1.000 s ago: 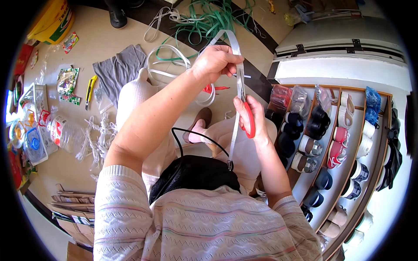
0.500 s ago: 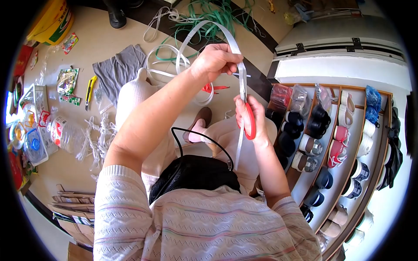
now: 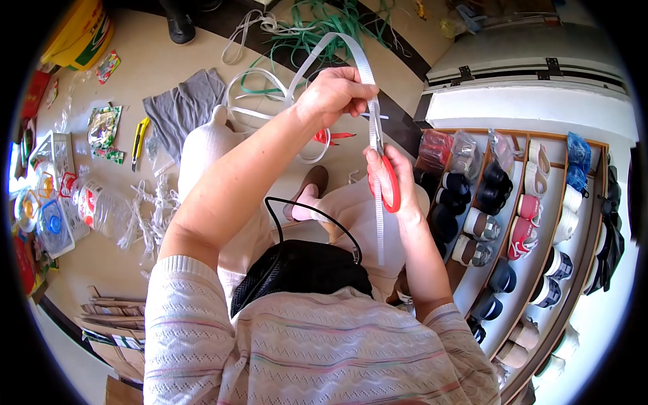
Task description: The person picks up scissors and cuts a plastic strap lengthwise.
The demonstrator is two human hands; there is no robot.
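A white ribbed packing strap (image 3: 347, 42) is pinched in the fingers of my left hand (image 3: 337, 93). It arches above that hand and runs down past the other one, its end (image 3: 380, 243) hanging over my lap. My right hand (image 3: 397, 177) grips red-handled scissors (image 3: 390, 192), their blades pointing up along the strap just below my left hand. Whether the blades touch the strap or lie around it, I cannot tell. More white strap loops (image 3: 253, 84) spread behind my left wrist.
Green strapping (image 3: 324, 27) lies tangled on the floor ahead. At left are a grey cloth (image 3: 185, 101), a yellow utility knife (image 3: 140, 142) and a plastic bottle (image 3: 101, 206). A wooden shoe rack (image 3: 466, 270) stands close by my right arm. My lap holds a black bag (image 3: 300, 270).
The strap's hanging end has swung slightly right, and its upper arch has shifted a little right. The scissors have turned slightly in my right hand. My left hand has barely moved.
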